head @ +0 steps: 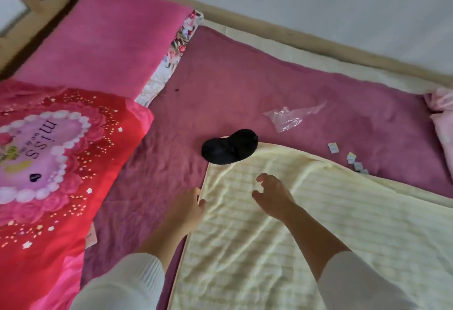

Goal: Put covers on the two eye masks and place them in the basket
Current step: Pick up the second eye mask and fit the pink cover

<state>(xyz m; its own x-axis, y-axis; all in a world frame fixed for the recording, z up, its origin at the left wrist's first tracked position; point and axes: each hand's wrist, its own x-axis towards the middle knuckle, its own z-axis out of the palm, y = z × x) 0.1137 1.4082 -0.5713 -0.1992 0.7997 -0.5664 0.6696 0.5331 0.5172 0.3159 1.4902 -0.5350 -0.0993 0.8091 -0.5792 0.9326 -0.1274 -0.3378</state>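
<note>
A black eye mask (pixel 229 147) lies on the purple blanket (pixel 245 84), right at the edge of the pale yellow quilt (pixel 306 224). A clear plastic sleeve (pixel 291 116) lies flat beyond it, to the right. My left hand (pixel 187 208) hovers over the quilt's left edge, fingers apart, holding nothing. My right hand (pixel 272 193) is over the yellow quilt just below the mask, fingers spread and empty. No basket is in view.
A red quilt with a heart print (pixel 49 162) and a pink pillow (pixel 105 37) fill the left. Several small paper packets (pixel 353 160) lie to the right. A pink cloth (pixel 441 113) sits at the right edge, a wooden bed rail (pixel 306 40) behind.
</note>
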